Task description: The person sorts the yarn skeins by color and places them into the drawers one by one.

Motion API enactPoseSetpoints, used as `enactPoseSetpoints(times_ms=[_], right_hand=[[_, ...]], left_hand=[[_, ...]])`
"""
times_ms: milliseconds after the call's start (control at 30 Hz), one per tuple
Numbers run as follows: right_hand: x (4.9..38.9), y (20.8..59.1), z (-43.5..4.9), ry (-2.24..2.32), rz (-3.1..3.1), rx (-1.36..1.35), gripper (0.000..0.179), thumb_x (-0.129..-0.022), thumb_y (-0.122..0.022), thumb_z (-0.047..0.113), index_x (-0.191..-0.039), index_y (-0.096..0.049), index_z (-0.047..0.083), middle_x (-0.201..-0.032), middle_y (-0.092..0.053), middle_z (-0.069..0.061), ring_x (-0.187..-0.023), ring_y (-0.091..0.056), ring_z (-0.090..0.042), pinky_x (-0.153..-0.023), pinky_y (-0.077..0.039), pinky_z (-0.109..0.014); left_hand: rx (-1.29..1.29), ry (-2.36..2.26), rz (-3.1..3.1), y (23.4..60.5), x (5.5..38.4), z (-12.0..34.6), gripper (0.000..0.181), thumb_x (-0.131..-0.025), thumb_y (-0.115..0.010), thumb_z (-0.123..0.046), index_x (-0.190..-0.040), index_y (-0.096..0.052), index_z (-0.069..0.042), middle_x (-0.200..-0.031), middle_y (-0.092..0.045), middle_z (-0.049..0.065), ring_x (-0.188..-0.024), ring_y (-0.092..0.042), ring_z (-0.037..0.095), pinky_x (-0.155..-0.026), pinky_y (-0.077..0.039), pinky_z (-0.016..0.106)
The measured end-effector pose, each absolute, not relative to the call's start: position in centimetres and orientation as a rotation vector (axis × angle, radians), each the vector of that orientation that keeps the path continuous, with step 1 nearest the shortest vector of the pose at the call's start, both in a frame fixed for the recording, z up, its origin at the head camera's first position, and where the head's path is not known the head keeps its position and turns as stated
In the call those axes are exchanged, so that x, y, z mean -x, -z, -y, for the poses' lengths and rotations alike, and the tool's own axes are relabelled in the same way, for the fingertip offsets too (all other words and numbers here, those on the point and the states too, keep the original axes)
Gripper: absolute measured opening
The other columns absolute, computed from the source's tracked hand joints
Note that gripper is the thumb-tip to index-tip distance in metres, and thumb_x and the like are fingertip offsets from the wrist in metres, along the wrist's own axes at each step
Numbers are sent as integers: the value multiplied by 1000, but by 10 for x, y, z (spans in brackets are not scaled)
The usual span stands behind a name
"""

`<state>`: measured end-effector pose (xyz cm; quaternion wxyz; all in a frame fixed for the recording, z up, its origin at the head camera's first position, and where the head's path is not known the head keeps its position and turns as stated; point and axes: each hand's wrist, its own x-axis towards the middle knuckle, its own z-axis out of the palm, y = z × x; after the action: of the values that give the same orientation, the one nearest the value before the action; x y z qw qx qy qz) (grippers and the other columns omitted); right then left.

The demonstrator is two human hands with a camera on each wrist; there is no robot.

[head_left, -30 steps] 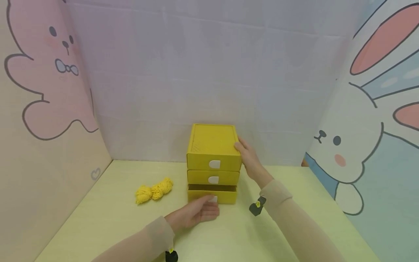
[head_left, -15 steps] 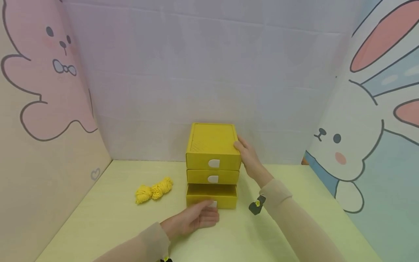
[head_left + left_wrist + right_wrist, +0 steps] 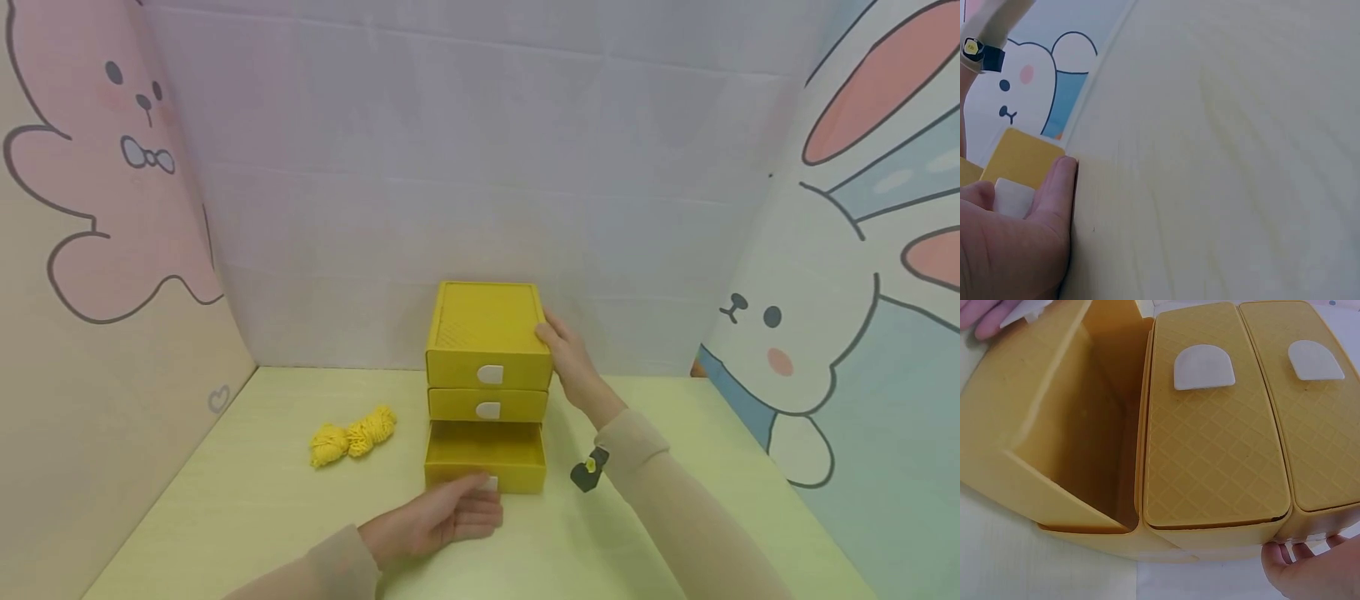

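A small yellow three-drawer cabinet (image 3: 491, 312) stands on the table near the back wall. Its bottom drawer (image 3: 527, 478) is pulled well out, and its inside looks bare in the right wrist view. My left hand (image 3: 442, 517) grips that drawer's white tab (image 3: 1014, 197), thumb above and fingers below. The upper two drawers are closed, each with a white tab (image 3: 1204, 366) on a crosshatched front. My right hand (image 3: 573, 362) holds the cabinet by its right side, thumb at the top edge; its fingers are partly hidden behind the side in the head view.
A twisted bundle of yellow yarn (image 3: 352, 437) lies on the pale table (image 3: 285, 533) left of the cabinet. A plain light wall (image 3: 375, 183) rises behind, with cartoon-printed panels on the left and right. A dark wrist camera (image 3: 588, 471) hangs beneath the right sleeve.
The bottom drawer has slid out farther toward me, my left hand moving back with its tab. My right hand and the cabinet body have stayed put; the yarn lies as before.
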<state>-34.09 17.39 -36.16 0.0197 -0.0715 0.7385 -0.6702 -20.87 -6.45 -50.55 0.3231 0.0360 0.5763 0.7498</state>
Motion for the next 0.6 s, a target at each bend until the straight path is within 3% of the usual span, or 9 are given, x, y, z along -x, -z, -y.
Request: enactPoseSetpoints(times_ms=[600], right_hand=[[341,363,-174,2082,-2296,241,62,-114,-45,34,-171,-24,20,-175,-27,-5,-159,-30,-30,-127,-29,-53]], left_hand=[[-94,-1905,-1483,502,190,69,66,-112,-55,-41,-140,-55,18,-130,-69,29,-124,-69,37,-104,-57,45]])
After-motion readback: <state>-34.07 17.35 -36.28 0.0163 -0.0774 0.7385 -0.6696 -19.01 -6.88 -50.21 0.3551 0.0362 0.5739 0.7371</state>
